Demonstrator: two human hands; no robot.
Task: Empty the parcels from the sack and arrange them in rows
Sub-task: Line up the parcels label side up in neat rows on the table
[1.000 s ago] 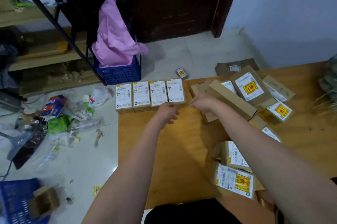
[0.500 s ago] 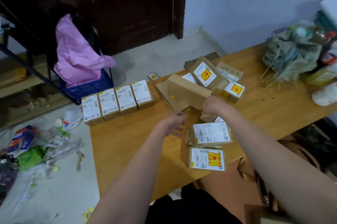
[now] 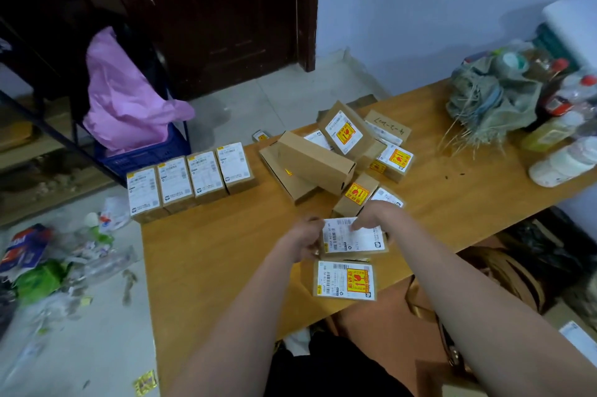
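Head view over a wooden table (image 3: 226, 254): both hands close on one white-labelled parcel (image 3: 353, 239) near the table's front edge, the left hand (image 3: 307, 240) gripping its left end, the right hand (image 3: 371, 218) with fingers curled over its far edge. Its long axis runs left to right. A finished row of four labelled boxes (image 3: 190, 181) lies ahead and to the left, on the left hand's side; a loose heap of parcels (image 3: 339, 157) sits straight ahead. Joining the row likely means a quarter turn.
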